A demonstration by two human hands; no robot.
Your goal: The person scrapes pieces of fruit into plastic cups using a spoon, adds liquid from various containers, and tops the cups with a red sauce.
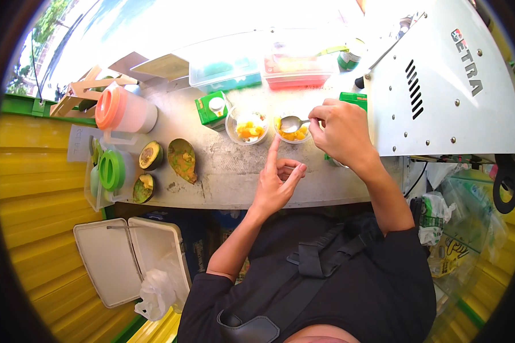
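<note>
My right hand (340, 132) is closed around the handle of a metal spoon (290, 124). The spoon's bowl is over a clear plastic cup (296, 142) that contains yellow-orange pieces. My left hand (278, 182) has its index finger stretched up to the near rim of that cup, with the thumb apart and the other fingers curled; nothing shows in it. To the left stands a second clear cup (231, 129), with yellow pieces and something white in it. Behind that one is a green carton (213, 108) with a white cap.
Avocado halves (182, 160) lie on the metal counter (229, 183), left of the cups. Two lidded pitchers, one orange-topped (110, 107) and one green-topped (112, 170), stand farther left. Plastic boxes (298, 71) line the back. A large metal machine (440, 86) bounds the right side.
</note>
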